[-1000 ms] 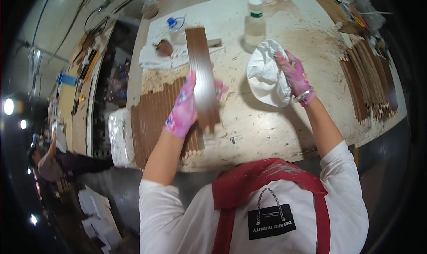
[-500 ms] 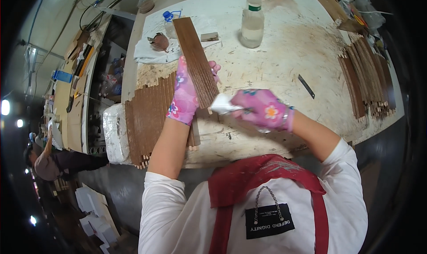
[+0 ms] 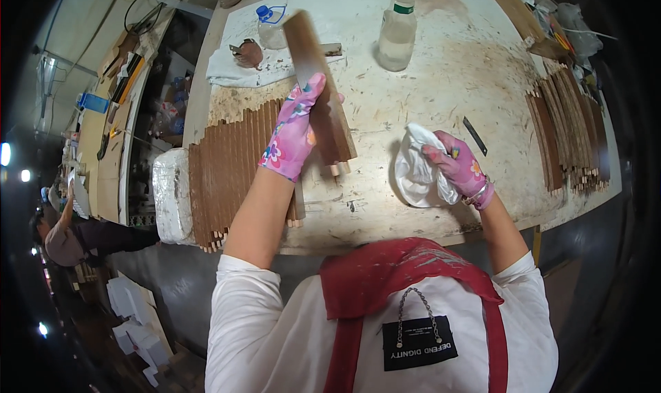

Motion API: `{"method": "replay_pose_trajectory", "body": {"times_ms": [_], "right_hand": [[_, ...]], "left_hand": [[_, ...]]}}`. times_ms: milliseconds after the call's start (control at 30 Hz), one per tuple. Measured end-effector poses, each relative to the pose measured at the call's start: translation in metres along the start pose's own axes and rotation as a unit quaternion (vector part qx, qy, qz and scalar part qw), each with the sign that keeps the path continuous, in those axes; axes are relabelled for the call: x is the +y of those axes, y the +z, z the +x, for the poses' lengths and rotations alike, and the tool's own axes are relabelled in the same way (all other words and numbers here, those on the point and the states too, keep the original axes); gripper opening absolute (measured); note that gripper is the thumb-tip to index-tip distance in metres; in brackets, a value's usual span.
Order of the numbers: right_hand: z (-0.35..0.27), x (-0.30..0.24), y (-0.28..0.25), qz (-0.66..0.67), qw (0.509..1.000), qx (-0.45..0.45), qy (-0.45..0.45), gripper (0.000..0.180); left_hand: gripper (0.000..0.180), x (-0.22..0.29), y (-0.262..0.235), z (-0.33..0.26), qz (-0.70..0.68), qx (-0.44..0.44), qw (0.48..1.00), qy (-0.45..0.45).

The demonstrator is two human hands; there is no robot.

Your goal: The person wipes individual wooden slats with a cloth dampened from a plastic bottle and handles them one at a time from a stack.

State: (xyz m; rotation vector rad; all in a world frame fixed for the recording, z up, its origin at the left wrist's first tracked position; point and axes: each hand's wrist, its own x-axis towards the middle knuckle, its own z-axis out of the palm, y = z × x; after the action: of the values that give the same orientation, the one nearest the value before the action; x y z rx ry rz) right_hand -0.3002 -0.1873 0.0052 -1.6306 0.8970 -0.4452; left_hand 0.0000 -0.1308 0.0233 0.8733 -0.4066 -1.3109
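Gloved in pink floral fabric, the left hand (image 3: 295,133) is clamping around a bundle of brown wooden strips (image 3: 319,90), holding it tilted with its lower end resting on the tabletop (image 3: 441,69) and its upper end leaning away from the person. Right of that bundle, the right hand (image 3: 460,167), in a matching glove, is closing its fingers on a crumpled white cloth (image 3: 418,166) and pressing it against the tabletop.

Seen from the head camera, the bundle is standing just right of a wide row of brown strips (image 3: 231,169) lying side by side along the tabletop's left edge. Beyond the bundle, toward the far edge, a clear plastic bottle with a white cap (image 3: 397,28) is standing upright, well apart from both hands. Left of the bundle's upper end, a small bottle with a blue cap (image 3: 270,27) is sitting on a white sheet (image 3: 227,69), near a small brown object (image 3: 248,53) too blurred to tell. Far right of the bundle, another stack of brown strips (image 3: 566,135) is lying along the tabletop's right side, with a thin dark blade-like tool (image 3: 474,135) between it and the right hand. Below the left row, a wrapped whitish block (image 3: 169,195) is sitting against the tabletop's edge. The person is wearing a red apron (image 3: 406,283) over a white shirt.
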Motion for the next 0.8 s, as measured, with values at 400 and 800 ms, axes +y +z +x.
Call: {"method": "replay_pose_trajectory", "body": {"times_ms": [400, 800], "right_hand": [[0.008, -0.080, 0.028, -0.258, 0.895, 0.039, -0.361, 0.031], [0.020, -0.071, 0.047, -0.381, 0.821, -0.207, -0.372, 0.029]], "left_hand": [[0.041, -0.031, 0.005, 0.006, 0.159, 0.014, 0.983, 0.090], [0.044, -0.051, 0.002, 0.002, 0.039, 0.031, 0.999, 0.005]]}}
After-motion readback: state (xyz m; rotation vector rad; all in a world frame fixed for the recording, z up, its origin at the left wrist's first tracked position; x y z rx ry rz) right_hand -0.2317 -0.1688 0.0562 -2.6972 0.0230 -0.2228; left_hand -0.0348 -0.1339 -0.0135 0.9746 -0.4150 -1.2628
